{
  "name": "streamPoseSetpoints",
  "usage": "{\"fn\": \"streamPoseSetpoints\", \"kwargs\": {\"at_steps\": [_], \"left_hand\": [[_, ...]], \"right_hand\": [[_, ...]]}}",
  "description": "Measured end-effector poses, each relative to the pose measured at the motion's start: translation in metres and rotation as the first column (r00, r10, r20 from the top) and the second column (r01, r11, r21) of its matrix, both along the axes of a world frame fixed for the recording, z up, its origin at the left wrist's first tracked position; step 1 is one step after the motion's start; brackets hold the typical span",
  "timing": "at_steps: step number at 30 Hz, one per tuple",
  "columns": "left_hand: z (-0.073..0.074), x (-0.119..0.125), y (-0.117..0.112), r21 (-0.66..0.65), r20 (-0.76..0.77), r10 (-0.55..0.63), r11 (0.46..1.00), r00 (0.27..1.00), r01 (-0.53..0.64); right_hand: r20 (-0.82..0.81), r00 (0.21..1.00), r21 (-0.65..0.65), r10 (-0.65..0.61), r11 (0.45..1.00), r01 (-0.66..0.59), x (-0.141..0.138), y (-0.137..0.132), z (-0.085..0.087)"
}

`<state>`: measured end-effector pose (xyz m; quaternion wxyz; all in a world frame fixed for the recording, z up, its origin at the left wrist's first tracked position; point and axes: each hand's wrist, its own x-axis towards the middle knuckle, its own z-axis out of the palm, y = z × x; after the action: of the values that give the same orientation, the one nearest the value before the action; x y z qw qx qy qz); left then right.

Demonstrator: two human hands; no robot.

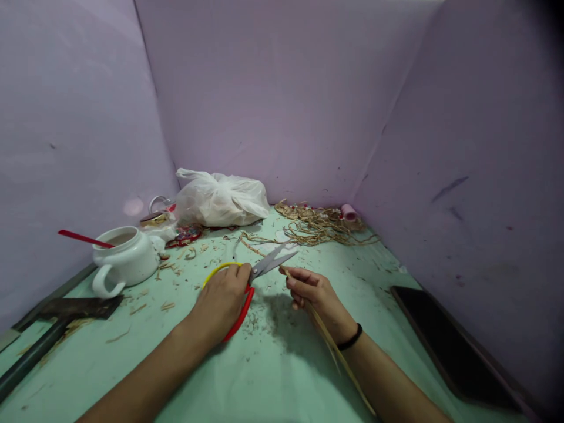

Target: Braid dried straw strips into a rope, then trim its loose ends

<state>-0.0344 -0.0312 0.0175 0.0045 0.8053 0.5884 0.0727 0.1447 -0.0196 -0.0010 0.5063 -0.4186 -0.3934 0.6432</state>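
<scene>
Left hand [222, 299], just left of centre, grips the scissors [257, 272] (blades parted); right hand [316, 295], right of centre, pinches a straw-coloured strand [325, 335] I see trailing toward lower right.

Just one head-worn cam, and it looked forward and down over the tabletop [264, 388], pretty close to the left hand [224, 301] and right hand [321, 296], back wall [282, 100] beyond.
</scene>
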Motion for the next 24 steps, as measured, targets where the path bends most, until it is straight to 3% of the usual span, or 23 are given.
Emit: {"fn": "streamPoseSetpoints", "kwargs": {"at_steps": [4, 10, 14, 24], "left_hand": [[-0.001, -0.004, 0.005, 0.044, -0.007, 0.013, 0.999, 1.000, -0.012], [-0.011, -0.001, 0.007, 0.075, -0.110, -0.018, 0.997, 0.994, 0.027], [-0.010, 0.001, 0.007, 0.079, -0.134, -0.001, 0.997, 0.991, 0.012], [-0.007, 0.001, 0.004, 0.021, -0.068, -0.020, 1.000, 0.997, 0.021]], "right_hand": [[-0.039, 0.998, -0.047, 0.043, 0.998, -0.045, 0.001, 0.002, -0.003], [-0.017, 0.997, -0.006, 0.081, 0.997, -0.081, 0.000, 0.002, -0.003], [-0.021, 0.994, 0.000, 0.110, 0.994, -0.110, -0.002, -0.001, -0.002], [0.007, 0.992, 0.009, 0.127, 0.992, -0.127, -0.002, -0.002, -0.003]]}}
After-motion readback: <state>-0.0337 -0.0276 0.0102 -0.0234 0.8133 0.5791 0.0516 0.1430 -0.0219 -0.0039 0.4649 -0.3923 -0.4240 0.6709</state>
